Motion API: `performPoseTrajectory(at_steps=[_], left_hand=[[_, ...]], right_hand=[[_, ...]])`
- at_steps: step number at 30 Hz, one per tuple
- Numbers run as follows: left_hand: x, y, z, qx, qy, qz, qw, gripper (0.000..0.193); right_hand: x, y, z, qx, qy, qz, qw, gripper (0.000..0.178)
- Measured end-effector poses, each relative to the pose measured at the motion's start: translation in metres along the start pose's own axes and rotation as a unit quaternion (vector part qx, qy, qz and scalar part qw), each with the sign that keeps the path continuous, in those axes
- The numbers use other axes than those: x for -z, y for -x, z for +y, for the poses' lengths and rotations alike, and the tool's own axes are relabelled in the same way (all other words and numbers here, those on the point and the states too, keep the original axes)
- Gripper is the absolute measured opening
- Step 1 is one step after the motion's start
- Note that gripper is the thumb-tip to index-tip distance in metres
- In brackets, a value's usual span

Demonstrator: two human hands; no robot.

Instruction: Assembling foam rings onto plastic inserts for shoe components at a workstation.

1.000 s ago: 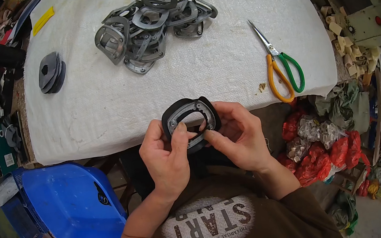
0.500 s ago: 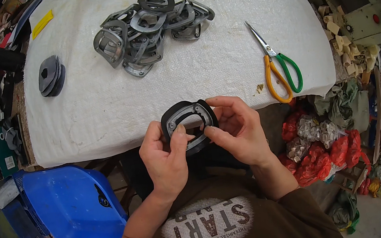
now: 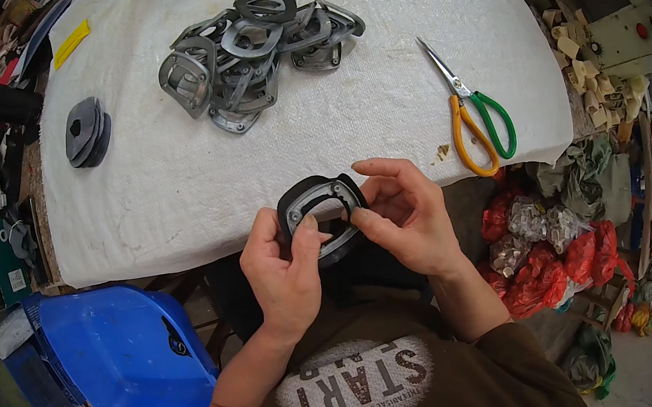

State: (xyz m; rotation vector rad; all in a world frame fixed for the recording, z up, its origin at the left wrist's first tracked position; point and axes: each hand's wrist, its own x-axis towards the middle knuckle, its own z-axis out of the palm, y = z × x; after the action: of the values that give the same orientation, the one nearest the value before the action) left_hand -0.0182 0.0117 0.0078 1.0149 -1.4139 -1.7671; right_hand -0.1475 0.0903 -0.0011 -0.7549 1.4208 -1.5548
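A ring-shaped frame (image 3: 297, 198), grey metal with a black rubbery rim, is held at the table's near edge, tilted toward me. My left hand (image 3: 284, 270) grips its left side, thumb across the front and fingers behind. At the frame's right side is my right hand (image 3: 406, 221), its forefinger raised and apart from the rim. The right thumb tip is at the right rim; whether it presses there is hard to tell. Farther up the table lies a pile of similar grey metal frames (image 3: 251, 38). A small stack of dark rubbery pieces (image 3: 86, 134) sits at the left.
White woven sheeting (image 3: 171, 184) covers the table. Scissors (image 3: 468, 111) with one orange and one green handle lie at right; a yellow strip (image 3: 71, 43) is at far left. Below left stands a blue plastic tub (image 3: 122, 360). Red bags (image 3: 539, 277) sit below right.
My right forefinger has come off the frame's right rim and the fingers have spread. The rim there now sits closer in to the frame. My left hand keeps its grip.
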Motion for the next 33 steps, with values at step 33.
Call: performPoseTrajectory(at_steps=[33], left_hand=[[0.003,-0.003,-0.011,-0.042,0.068,-0.097,0.992,0.027]], right_hand=[[-0.006,0.0,0.01,0.126,0.024,0.13,0.983,0.029]])
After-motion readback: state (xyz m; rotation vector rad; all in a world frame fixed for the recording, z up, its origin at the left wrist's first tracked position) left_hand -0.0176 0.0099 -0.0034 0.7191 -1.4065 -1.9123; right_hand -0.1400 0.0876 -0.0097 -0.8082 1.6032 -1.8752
